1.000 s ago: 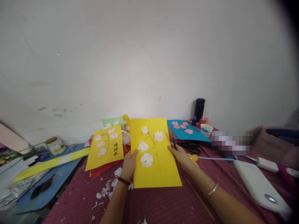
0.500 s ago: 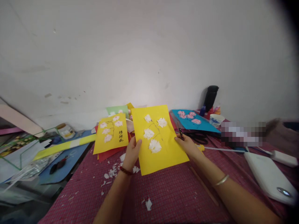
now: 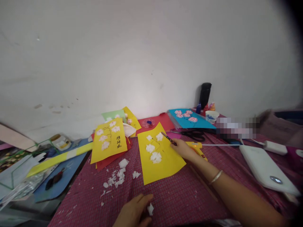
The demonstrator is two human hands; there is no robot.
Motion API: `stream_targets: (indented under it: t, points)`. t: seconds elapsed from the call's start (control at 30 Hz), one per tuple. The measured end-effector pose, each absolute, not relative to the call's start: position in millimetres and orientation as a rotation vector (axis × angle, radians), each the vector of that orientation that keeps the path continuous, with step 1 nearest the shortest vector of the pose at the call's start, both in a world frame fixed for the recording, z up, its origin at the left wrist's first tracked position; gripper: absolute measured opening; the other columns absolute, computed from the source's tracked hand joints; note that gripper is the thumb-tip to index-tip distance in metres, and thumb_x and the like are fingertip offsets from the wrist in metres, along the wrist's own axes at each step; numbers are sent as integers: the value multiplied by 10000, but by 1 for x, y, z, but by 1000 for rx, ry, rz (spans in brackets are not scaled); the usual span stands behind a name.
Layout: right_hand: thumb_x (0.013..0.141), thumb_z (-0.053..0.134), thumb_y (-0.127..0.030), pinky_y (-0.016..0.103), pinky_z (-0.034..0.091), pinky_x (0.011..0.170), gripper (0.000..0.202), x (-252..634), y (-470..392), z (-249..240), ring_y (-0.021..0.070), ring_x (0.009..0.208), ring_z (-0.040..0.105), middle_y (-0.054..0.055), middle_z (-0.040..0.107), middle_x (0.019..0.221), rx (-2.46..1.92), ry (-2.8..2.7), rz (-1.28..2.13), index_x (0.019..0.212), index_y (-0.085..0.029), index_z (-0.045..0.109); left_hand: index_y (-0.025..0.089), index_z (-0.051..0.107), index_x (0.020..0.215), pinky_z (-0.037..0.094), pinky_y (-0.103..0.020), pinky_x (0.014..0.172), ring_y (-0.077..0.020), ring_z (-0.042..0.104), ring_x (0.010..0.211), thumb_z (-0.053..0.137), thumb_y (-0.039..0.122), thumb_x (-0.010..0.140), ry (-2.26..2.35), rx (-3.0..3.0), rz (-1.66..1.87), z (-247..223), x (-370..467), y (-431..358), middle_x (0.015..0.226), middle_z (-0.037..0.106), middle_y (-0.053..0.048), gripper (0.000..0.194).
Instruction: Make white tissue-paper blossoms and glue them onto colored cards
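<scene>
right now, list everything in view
flowered paper sheets: 5, yellow, green, blue, spread
paper sheets: several, red, back, left
torn paper scraps: many, white, front
scissors: 1, black, right
glue gun: 1, yellow, right
upright bottles: 4, black, blue, red, orange, back
patterned bowl: 1, white, right
rectangular device: 1, white, right
round jar: 1, white, left
long strip: 1, yellow, left
slim dotted tool: 1, black, centre
left hand: 1, bare, front
right hand: 1, bare, centre
</scene>
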State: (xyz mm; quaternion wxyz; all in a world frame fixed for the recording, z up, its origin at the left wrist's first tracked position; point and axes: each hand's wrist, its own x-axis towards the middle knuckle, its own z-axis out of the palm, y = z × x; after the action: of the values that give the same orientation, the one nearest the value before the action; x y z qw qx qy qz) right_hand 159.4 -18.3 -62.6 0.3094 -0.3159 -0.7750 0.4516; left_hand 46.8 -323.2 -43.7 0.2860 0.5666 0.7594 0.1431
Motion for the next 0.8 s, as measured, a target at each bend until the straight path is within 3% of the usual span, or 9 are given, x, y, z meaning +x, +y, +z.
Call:
stream_targets:
  t: [0.07, 0.17, 0.3, 0.37, 0.43, 0.6, 0.8]
  points:
    - [704, 547, -215, 259, 386, 571, 118, 160, -20, -64, 197, 635, 588, 41, 686, 679, -842, -2109, 1128, 671, -173, 653, 217, 687, 876, 429, -255, 708, -194, 599, 812, 527, 62, 660, 1995, 1564, 363, -49, 45, -313, 922, 664, -63, 311]
    - [710, 556, -210, 266, 369, 571, 112, 163, -20, -62, 192, 593, 576, 46, 668, 636, -864, -2179, 1043, 656, -169, 645, 172, 592, 575, 369, -212, 593, -133, 534, 650, 497, 35, 676, 1959, 1567, 598, -45, 40, -299, 689, 611, -23, 195]
    - [743, 563, -221, 299, 390, 680, 168, 170, -21, -47, 229, 759, 602, 89, 687, 831, -876, -2156, 916, 870, -171, 663, 164, 591, 614, 360, -214, 533, -108, 486, 535, 615, 212, 726, 1800, 1111, 1250, -25, 33, -269, 553, 547, 8, 124]
    - [788, 526, -234, 307, 401, 738, 227, 173, -28, -37, 230, 850, 596, 90, 674, 942, -827, -2110, 898, 980, -189, 639, 163, 618, 680, 375, -212, 499, -100, 488, 489, 698, 298, 680, 1538, 802, 1494, -16, 34, -249, 538, 555, 16, 156]
    - [815, 505, -263, 304, 424, 734, 213, 173, -41, -31, 218, 833, 598, 75, 670, 921, -716, -2038, 1031, 967, -193, 637, 158, 642, 728, 409, -208, 508, -99, 526, 509, 776, 302, 606, 1297, 577, 1637, -10, 39, -227, 578, 592, 7, 232]
    - [780, 597, -304, 304, 452, 716, 200, 166, -75, -29, 205, 784, 596, 49, 657, 833, -394, -1922, 1517, 921, -181, 667, 127, 683, 752, 447, -174, 545, -78, 561, 569, 838, 226, 547, 1068, 375, 1682, -10, 54, -191, 662, 638, -15, 275]
    - [799, 607, -256, 264, 399, 651, 116, 159, -83, -38, 151, 663, 526, 0, 570, 677, -360, -2031, 1380, 762, -188, 693, 124, 672, 758, 413, -131, 529, -32, 506, 545, 851, 179, 504, 1029, 192, 1652, -27, 52, -183, 681, 617, 7, 315]
